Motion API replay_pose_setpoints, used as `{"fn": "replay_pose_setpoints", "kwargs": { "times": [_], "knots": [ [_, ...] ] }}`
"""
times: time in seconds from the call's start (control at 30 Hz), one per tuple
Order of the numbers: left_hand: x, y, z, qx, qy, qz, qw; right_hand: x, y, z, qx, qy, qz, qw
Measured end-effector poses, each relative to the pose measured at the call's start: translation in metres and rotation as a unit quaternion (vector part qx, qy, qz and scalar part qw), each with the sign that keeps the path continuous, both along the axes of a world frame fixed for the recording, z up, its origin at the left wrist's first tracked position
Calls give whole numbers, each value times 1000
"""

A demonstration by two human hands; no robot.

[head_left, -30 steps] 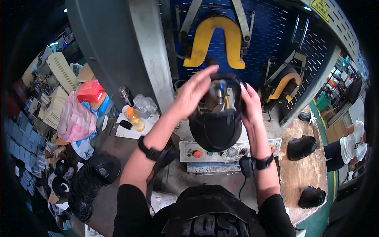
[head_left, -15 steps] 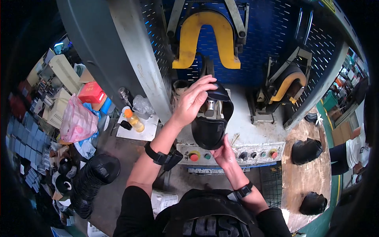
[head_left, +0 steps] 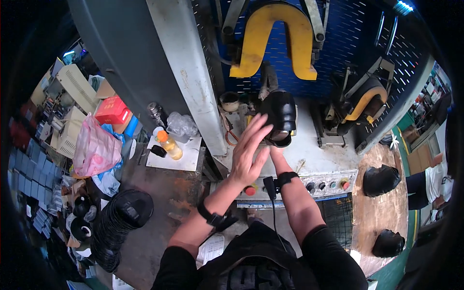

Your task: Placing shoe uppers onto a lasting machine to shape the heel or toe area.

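A black glossy moulded piece (head_left: 280, 111) is at the machine's middle station, below the yellow U-shaped clamp (head_left: 251, 46). Close to its lower left side is my left hand (head_left: 249, 152), its fingers stretched out and apart, with nothing in it. I cannot tell whether the fingertips touch the piece. My right hand (head_left: 277, 153) reaches in at the piece's lower end. Only a bit near the wrist shows; its fingers are hidden behind the piece, so its hold cannot be made out.
Buttons line the machine's front panel (head_left: 323, 185). A smaller yellow clamp (head_left: 367, 104) stands at right. Black moulded pieces (head_left: 382, 180) lie on the wooden table. Leftward are a black stack (head_left: 113, 227), a bottle with orange cap (head_left: 170, 146) and a pink bag (head_left: 98, 147). A person (head_left: 425, 186) stands far right.
The black piece now shows its rounded glossy outside instead of its open side. My left hand has come down off its top; my right hand has moved up and behind it. The view has shifted.
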State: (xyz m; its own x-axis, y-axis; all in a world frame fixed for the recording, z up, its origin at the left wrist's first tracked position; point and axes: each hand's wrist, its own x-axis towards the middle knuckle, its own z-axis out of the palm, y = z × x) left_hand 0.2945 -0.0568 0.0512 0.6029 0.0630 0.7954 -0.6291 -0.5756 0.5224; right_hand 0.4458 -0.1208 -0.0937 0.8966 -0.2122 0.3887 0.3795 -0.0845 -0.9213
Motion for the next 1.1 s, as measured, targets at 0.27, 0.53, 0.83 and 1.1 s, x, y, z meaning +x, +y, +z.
{"fn": "replay_pose_setpoints", "kwargs": {
  "times": [0.27, 0.53, 0.83, 1.1],
  "knots": [
    [-74, 7, -97, -65, 195, -13, 978, 43, 14, -22, -155, -37, -66, 985],
    [-102, 8, -140, -96, 282, -22, 954, 88, 60, -60, 6, 63, -145, 987],
    [-105, -7, -148, -229, 381, -5, 896, 65, 63, -22, 22, 162, -51, 985],
    [-44, -110, -101, -175, 361, 29, 915, 69, -11, -9, -85, 216, 125, 965]
  ]
}}
